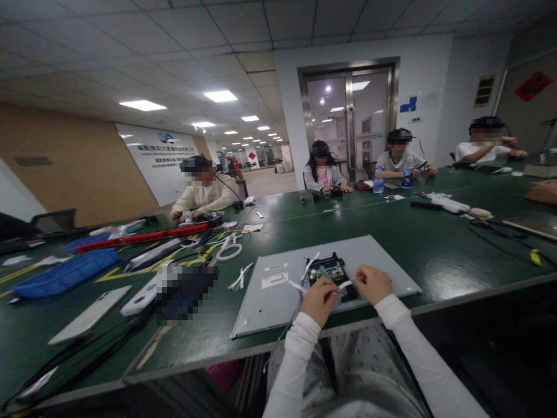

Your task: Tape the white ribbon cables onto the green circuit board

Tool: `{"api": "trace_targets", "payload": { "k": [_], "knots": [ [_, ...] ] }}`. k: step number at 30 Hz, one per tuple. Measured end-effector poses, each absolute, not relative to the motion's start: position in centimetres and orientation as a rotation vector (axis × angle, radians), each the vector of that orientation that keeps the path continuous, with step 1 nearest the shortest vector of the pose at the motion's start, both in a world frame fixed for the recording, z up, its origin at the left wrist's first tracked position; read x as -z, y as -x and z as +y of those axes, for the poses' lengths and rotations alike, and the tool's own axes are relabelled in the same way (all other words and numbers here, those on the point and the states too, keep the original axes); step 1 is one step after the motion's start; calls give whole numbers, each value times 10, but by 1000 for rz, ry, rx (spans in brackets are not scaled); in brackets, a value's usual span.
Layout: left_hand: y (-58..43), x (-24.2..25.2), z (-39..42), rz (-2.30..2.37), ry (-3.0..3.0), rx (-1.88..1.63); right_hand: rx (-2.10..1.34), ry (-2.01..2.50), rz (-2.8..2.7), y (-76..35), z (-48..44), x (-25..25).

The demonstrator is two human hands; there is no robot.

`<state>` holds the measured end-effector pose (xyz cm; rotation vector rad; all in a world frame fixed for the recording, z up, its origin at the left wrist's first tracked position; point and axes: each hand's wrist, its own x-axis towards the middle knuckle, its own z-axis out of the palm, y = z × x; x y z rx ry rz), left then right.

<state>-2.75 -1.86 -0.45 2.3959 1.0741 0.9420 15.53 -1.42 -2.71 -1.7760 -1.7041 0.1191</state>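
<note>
A flat grey panel [369,261] lies on the green table in front of me. Near its middle sits a black bracket with a green circuit board [327,273]. Over the board's near side, a short white strip [345,284] stretches between my pinched fingers. My left hand [319,300] grips its left end, and my right hand [373,283] has the right end. Two more white strips stand out from the panel: one white strip [297,286] beside my left hand, another white strip [311,262] by the board's far left corner. The fingertips partly hide the board's near edge.
Loose white strips [240,277] and a white ring [229,251] lie left of the panel. Further left are a phone [89,314], cables and a blue tray [65,273]. Bottles [378,180] stand across the table, where several people sit. The table's front edge [195,361] runs close to me.
</note>
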Motion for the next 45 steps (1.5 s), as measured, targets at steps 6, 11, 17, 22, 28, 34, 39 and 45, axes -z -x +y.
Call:
{"api": "trace_targets", "payload": {
  "k": [6,11,17,22,28,34,39,45],
  "knots": [
    [27,3,-20,1081,-2403,-928,-113,1821,-1725,-154,-17,22],
    [28,3,-20,1077,-2401,-928,-100,1859,-1736,-152,-19,18],
    [28,3,-19,1086,-2394,-919,-62,1898,-1768,-151,-20,18],
    [27,3,-20,1080,-2402,-931,-23,1910,-1756,-151,-19,22],
    [27,3,-20,1071,-2399,-935,-57,1903,-1707,-152,-17,23],
    [27,3,-19,1084,-2381,-919,-102,1881,-1661,-154,-16,24],
    [27,3,-19,1075,-2382,-928,-88,1891,-1673,-154,-16,25],
    [27,3,-19,1077,-2381,-928,-102,1911,-1683,-154,-16,24]
  ]
}}
